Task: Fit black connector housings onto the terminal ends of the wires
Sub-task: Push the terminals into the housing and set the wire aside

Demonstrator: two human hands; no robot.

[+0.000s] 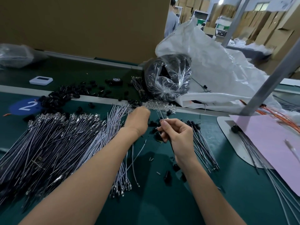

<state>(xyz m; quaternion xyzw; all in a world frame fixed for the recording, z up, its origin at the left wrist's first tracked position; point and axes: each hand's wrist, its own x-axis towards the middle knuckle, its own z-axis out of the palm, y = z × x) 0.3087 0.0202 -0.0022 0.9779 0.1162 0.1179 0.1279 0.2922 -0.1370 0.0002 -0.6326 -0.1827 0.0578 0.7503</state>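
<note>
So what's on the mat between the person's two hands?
Head view: a few loose black connector housings on the green mat, between the left hand and the right hand, which pinches wires.

A green bench (162, 208) carries a blue round sticker (24, 106) marked "2" near its left edge. Beyond a pale dividing strip lie a small white device with a dark screen (41, 80) and a roll of black tape (116, 81). A tall cardboard panel (81, 25) stands behind. To the right, a large white plastic sack (211, 62) slumps across the bench beside a slanting grey metal post (272, 83), with a pink sheet (267, 143) at the post's foot. Orange cables (279, 115) show under the sack. In the background are stacked cardboard boxes (267, 34) and a person in a grey top (170, 23).
</note>
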